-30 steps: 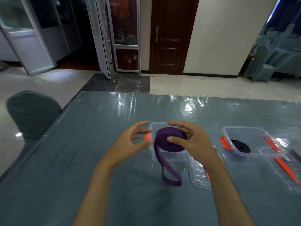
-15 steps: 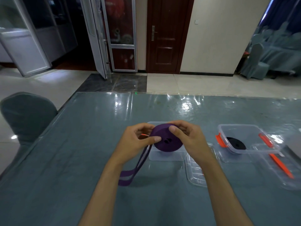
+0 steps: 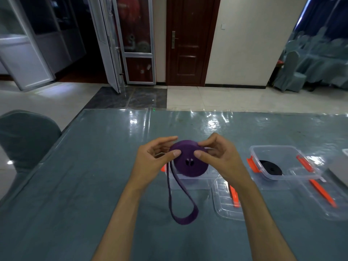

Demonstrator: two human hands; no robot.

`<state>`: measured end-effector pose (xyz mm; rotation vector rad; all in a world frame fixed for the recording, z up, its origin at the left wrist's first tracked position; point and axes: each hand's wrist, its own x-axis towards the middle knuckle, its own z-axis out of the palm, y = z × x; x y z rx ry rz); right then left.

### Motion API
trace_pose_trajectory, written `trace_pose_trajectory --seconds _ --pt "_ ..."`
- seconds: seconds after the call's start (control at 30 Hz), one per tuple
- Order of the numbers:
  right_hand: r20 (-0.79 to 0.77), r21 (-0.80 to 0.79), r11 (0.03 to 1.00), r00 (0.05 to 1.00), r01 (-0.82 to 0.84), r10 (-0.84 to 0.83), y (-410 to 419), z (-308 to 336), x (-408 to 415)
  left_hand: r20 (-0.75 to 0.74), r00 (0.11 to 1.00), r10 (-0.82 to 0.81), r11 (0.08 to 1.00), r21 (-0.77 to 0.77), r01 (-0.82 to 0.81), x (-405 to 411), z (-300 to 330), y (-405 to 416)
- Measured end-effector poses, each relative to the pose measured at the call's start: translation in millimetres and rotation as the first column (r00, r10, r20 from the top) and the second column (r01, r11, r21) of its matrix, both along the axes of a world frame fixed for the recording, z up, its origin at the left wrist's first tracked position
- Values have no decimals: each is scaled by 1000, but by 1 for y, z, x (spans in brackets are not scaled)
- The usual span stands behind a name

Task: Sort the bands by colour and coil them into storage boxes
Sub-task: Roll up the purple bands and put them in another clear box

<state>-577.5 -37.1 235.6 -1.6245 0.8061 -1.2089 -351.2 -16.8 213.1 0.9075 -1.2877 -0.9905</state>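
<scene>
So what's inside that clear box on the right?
A coiled black band lies on the floor of the clear box. Nothing else shows through its walls. No lid covers it.

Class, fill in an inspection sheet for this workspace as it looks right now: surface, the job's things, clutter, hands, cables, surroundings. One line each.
Surface: table under glossy clear cover.
Job's things: purple band mostly coiled, loose tail hanging to the table; clear box behind it; black band coiled in right box; two lids lying beside the boxes.
Clutter: grey object at right edge, cannot identify.
Hands: left hand and right hand both pinch the coil.
Cables: nothing seen.
Surroundings: covered chair at left, wooden door, tiled floor.
</scene>
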Motion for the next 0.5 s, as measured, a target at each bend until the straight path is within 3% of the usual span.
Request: trace_pose_trajectory --seconds 0.1,0.27,0.4,0.5 --pt "-15 75 995 997 -71 72 -4 1 -2 35 998 49 998 -34 -48 -6 3 -5" --pt "10 -56 996 998 70 -69 -11 -1 -6 14 997 -75 996 -44 76 -4 5 -10" --pt "37 91 994 998 -63 60 -12 -3 -4 54 997 -59 997 -42 62 -4 7 -14" --pt "17 15 1000 1000 -25 24 -14 -3 -4 32 994 -108 994 -9 109 -4 4 -15"
